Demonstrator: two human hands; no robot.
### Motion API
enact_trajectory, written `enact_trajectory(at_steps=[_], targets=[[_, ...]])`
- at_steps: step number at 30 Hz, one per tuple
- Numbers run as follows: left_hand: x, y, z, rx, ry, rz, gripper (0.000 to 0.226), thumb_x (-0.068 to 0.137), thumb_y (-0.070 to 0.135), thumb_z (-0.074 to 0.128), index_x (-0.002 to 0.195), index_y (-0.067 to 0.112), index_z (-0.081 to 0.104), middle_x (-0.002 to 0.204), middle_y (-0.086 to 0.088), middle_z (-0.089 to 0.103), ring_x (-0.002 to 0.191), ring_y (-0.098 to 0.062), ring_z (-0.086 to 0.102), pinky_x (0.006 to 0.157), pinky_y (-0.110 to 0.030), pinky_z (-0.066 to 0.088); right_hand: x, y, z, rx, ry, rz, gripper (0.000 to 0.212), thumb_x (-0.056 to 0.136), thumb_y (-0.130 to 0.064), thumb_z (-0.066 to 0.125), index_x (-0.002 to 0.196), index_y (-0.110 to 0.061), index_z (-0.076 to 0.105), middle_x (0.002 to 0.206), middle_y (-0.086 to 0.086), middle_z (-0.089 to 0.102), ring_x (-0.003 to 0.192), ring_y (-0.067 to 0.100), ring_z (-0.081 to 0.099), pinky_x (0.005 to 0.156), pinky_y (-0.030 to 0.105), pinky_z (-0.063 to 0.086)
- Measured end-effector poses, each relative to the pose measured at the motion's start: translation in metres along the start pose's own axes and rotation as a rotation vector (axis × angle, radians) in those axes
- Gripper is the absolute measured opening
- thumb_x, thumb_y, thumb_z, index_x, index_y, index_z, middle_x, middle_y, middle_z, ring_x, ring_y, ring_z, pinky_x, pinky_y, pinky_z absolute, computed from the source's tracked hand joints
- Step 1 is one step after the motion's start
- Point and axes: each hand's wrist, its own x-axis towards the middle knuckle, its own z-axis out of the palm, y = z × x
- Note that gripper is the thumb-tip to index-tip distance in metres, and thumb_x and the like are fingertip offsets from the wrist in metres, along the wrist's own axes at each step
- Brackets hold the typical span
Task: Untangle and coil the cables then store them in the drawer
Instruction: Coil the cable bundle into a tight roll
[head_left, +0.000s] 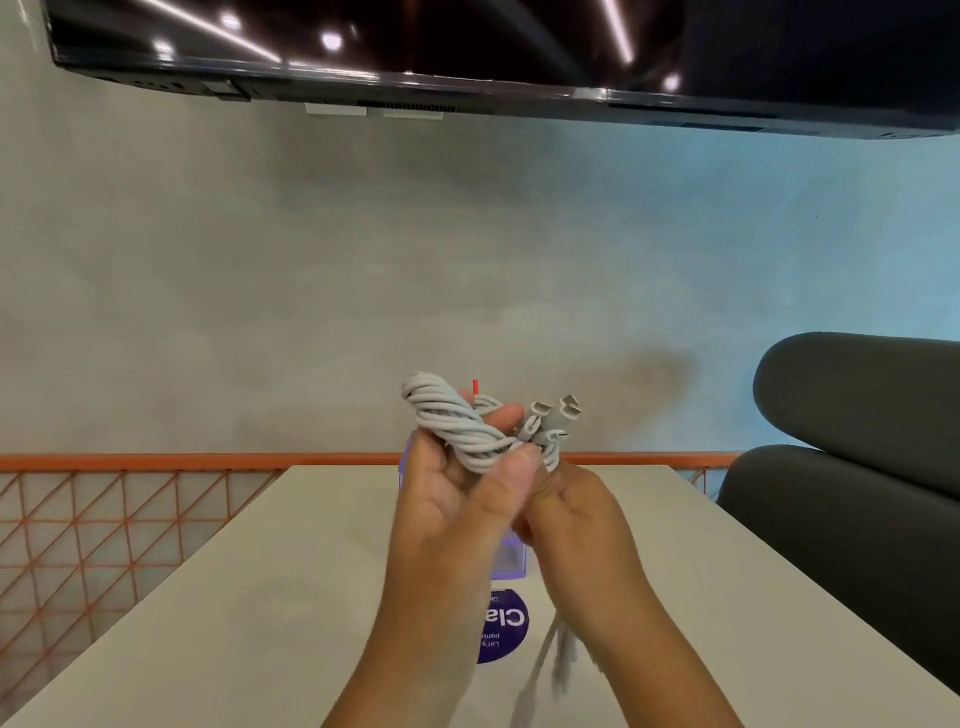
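A coiled bundle of grey cable (457, 423) is held up above the table. My left hand (457, 499) grips the coil, thumb pressed over its strands and fingers curled behind it. Grey connectors (556, 415) stick up at the coil's right end. My right hand (582, 512) sits just right of and below the left, fingers curled round the cable near those connectors. A blurred loose cable end (558, 660) hangs below my right wrist. A small red tip (476, 386) shows behind the coil. A translucent purple box (511, 564) stands on the table, mostly hidden by my hands; no drawer is plainly seen.
The beige table (260, 597) carries a round purple sticker (506, 626) near the middle. An orange wire-mesh railing (104, 519) runs along the far left side. A dark grey cushioned seat (857, 467) stands to the right. A large dark screen (467, 47) hangs on the wall above.
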Motion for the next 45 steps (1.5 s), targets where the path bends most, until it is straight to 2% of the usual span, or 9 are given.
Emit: enact_trajectory(at_steps=[4,10,12,16,19,22,26,36,45], targets=[[-0.002,-0.008,0.000,0.126,0.129,-0.019,0.064,0.046,0.030,0.075,0.105,0.043,0.054,0.105,0.009,0.071,0.099,-0.008,0.067,0.084,-0.022,0.054,-0.006,-0.013,0.000,-0.250,-0.077,-0.059,0.028,0.081,-0.048,0.031,0.079,-0.047,0.059,0.079,-0.021,0.064,0.072,0.007,0.056,0.063,0.026,0.048],[0.008,0.000,-0.017,0.108,0.325,-0.083,0.079,0.051,0.005,0.071,0.127,0.015,0.051,0.103,-0.007,0.069,0.084,-0.018,0.068,0.069,-0.029,0.054,-0.009,-0.020,0.006,-0.375,-0.348,-0.154,0.036,0.094,-0.016,0.040,0.124,-0.031,0.052,0.122,-0.010,0.060,0.090,0.004,0.054,0.078,0.011,0.044],[0.010,0.009,-0.018,0.052,0.286,-0.062,0.064,0.053,0.000,0.068,0.115,0.007,0.055,0.089,-0.008,0.067,0.072,-0.017,0.067,0.055,-0.024,0.053,-0.009,-0.018,0.004,-0.350,-0.380,-0.151,0.028,0.093,-0.021,0.046,0.117,-0.033,0.054,0.117,-0.014,0.060,0.102,0.006,0.054,0.087,0.023,0.046],[0.013,0.029,-0.026,-0.100,0.280,-0.025,0.010,0.057,0.008,0.066,0.065,0.013,0.062,0.053,0.004,0.061,0.047,-0.007,0.060,0.048,-0.018,0.050,-0.006,-0.015,-0.018,-0.300,-0.459,-0.036,0.016,0.092,-0.031,0.054,0.076,-0.026,0.054,0.070,-0.008,0.052,0.063,0.007,0.045,0.060,0.024,0.037],[0.014,0.032,-0.039,-0.178,0.250,-0.064,0.012,0.051,0.024,0.073,0.050,0.018,0.063,0.052,0.006,0.057,0.051,-0.007,0.057,0.060,-0.022,0.053,-0.005,-0.018,-0.023,-0.318,-0.440,-0.043,0.006,0.092,-0.033,0.053,0.096,-0.038,0.052,0.078,-0.013,0.059,0.073,0.006,0.053,0.064,0.020,0.042],[0.016,0.031,-0.047,-0.198,0.199,-0.134,0.044,0.020,0.029,0.088,0.055,0.017,0.065,0.057,0.005,0.055,0.056,-0.009,0.059,0.066,-0.026,0.054,-0.006,-0.020,-0.020,-0.380,-0.335,-0.082,0.052,0.091,-0.035,0.053,0.114,-0.066,0.019,0.086,-0.009,0.064,0.081,0.010,0.059,0.075,0.027,0.050],[0.016,0.037,-0.054,-0.096,0.137,-0.178,0.051,0.013,0.034,0.090,0.056,0.015,0.071,0.059,0.005,0.064,0.059,-0.008,0.064,0.067,-0.026,0.055,-0.010,-0.028,-0.020,-0.492,-0.372,-0.106,0.078,0.091,-0.041,0.051,0.102,-0.083,-0.013,0.069,-0.011,0.051,0.069,0.010,0.050,0.059,0.017,0.039],[0.011,0.043,-0.054,-0.080,-0.123,-0.288,0.060,0.036,0.027,0.093,0.092,0.013,0.076,0.096,-0.006,0.074,0.090,-0.019,0.070,0.079,-0.036,0.056,-0.010,-0.025,-0.015,-0.376,-0.346,-0.140,0.066,0.090,-0.030,0.056,0.119,-0.070,0.013,0.069,-0.032,0.053,0.069,-0.005,0.050,0.060,0.009,0.038],[0.007,0.040,-0.052,-0.165,-0.150,-0.325,0.068,0.032,0.019,0.096,0.097,0.015,0.074,0.092,-0.011,0.074,0.083,-0.021,0.072,0.071,-0.040,0.057,-0.006,-0.016,-0.025,-0.267,-0.294,-0.179,0.045,0.082,-0.031,0.060,0.121,-0.050,0.051,0.098,-0.002,0.070,0.085,0.014,0.064,0.082,0.035,0.053]])
